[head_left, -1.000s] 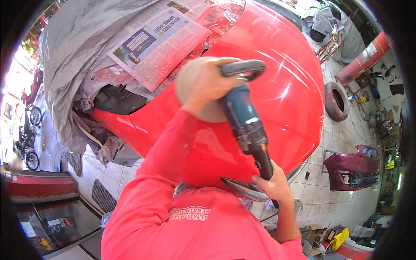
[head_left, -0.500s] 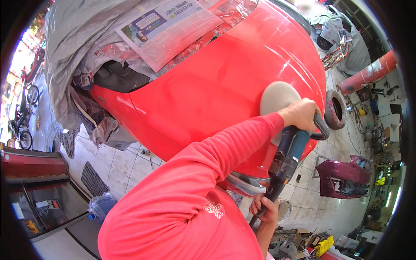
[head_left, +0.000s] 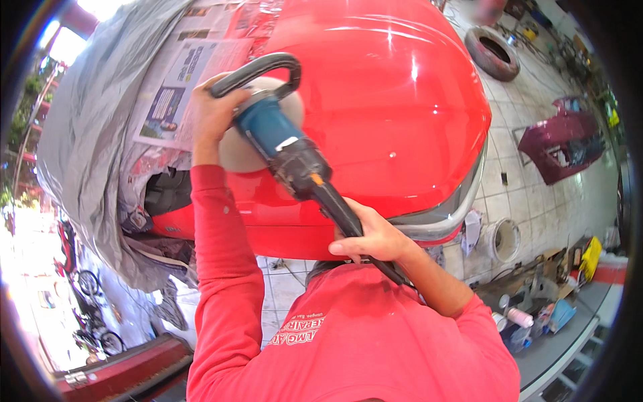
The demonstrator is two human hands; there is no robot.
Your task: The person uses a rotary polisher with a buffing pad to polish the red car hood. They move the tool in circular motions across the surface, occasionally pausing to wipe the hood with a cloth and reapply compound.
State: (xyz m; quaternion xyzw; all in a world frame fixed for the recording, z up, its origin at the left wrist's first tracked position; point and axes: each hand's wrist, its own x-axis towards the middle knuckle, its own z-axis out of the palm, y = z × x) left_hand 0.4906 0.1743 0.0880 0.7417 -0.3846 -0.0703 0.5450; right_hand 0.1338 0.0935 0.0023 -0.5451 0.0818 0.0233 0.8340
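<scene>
A blue-and-black polisher (head_left: 271,134) lies diagonally over a glossy red car panel (head_left: 382,100). Its round off-white pad (head_left: 241,151) rests against the paint near the papered part, partly hidden by the tool head. My left hand (head_left: 216,114) is wrapped around the black loop handle at the front. At the rear grip, my right hand (head_left: 375,234) is closed, its thumb along the near side. Newspaper (head_left: 201,74) masks the car beside the pad, and a grey cover (head_left: 87,134) drapes over the left end.
A tire (head_left: 492,53) and a maroon bumper (head_left: 562,144) lie on the tiled floor to the right. Nearer are a white bucket (head_left: 502,240) and a bench with a pink bottle (head_left: 519,316). Motorcycles (head_left: 87,288) stand at far left. A light-coloured bumper edge (head_left: 435,231) borders the panel.
Both hands have carried the polisher leftward across the red panel, from its right end to beside the newspaper. The tool's front now points up-left instead of up-right. The view has turned too.
</scene>
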